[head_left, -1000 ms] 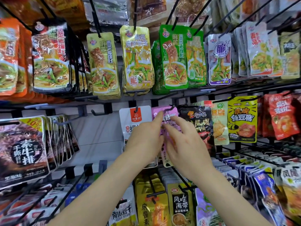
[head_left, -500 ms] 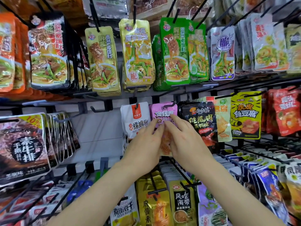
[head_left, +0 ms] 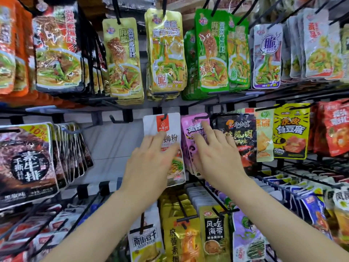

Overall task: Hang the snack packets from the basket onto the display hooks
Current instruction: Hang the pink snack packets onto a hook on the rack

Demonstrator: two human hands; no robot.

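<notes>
Two bare hands reach up to a wall of hanging snacks. The right hand [head_left: 219,157] is spread flat, fingers straight, its index fingertip resting on the front of a pink packet [head_left: 189,129]. The packet hangs just above and left of that palm, long axis upright, its top edge on a black hook [head_left: 203,116] and its lower end hidden behind the hand. The left hand [head_left: 151,163], also flat and loosely spread, lies against a white packet [head_left: 151,125] hanging beside the pink one. A black packet [head_left: 239,133] hangs just right of the right hand's fingers.
</notes>
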